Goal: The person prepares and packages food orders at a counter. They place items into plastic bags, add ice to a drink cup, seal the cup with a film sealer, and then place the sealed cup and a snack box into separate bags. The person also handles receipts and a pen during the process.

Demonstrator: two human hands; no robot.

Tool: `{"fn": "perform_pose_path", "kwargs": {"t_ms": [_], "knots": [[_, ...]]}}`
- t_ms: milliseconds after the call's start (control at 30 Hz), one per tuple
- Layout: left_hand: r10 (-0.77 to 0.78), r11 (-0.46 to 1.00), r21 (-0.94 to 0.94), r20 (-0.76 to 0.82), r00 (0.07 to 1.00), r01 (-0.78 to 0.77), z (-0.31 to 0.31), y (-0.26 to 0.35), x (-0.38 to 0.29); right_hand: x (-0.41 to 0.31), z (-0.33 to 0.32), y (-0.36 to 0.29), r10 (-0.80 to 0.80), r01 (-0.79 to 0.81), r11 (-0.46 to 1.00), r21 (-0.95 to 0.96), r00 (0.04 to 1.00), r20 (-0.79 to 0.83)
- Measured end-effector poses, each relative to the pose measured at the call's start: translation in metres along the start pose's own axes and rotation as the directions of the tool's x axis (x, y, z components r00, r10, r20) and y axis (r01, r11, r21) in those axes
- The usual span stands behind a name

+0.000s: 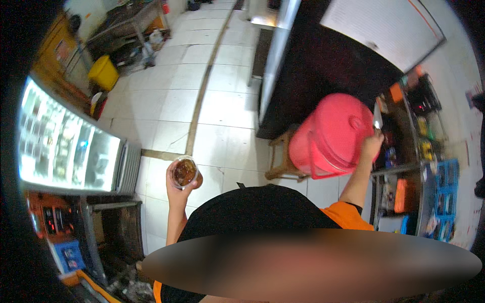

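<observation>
My left hand (pixel 179 188) is wrapped around a clear plastic cup (pixel 184 172) of brown drink, in which ice seems to float, held over the tiled floor. On the other side, my right hand (pixel 373 143) grips the handle of a metal scoop (pixel 377 115) whose blade points away from me. That hand is at the right edge of a big red plastic cooler bucket (pixel 337 125). The bucket has its round lid on and its carrying handle hanging down at the front. It stands on a wooden stool (pixel 280 159).
A lit glass-front display fridge (pixel 68 140) stands at the left, above a dark metal stand (pixel 113 204). A dark counter panel (pixel 303 72) lies behind the bucket. Shelves with blue baskets (pixel 446 189) line the right. A yellow bin (pixel 103 73) is at the far left.
</observation>
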State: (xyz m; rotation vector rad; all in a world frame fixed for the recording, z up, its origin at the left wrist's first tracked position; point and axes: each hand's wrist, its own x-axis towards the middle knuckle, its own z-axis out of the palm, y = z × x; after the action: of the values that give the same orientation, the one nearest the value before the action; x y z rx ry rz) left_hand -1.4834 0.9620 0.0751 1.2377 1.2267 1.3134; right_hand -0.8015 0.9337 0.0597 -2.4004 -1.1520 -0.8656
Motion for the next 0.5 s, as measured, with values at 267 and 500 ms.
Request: {"fn": "perform_pose_path", "kwargs": {"t_ms": [267,500], "knots": [[0.047,0.983,0.184,-0.117,0.992,-0.025,-0.177,-0.020,-0.054,0.000,-0.051,-0.125,0.267,-0.316,0.899,-0.302,0.944,-0.193],[0.156,0.985,0.108,-0.235,0.959,-0.133,-0.283,-0.027,-0.050,-0.152,-0.161,-0.544,-0.696,0.247,0.209,0.946,0.717,-0.033]]}}
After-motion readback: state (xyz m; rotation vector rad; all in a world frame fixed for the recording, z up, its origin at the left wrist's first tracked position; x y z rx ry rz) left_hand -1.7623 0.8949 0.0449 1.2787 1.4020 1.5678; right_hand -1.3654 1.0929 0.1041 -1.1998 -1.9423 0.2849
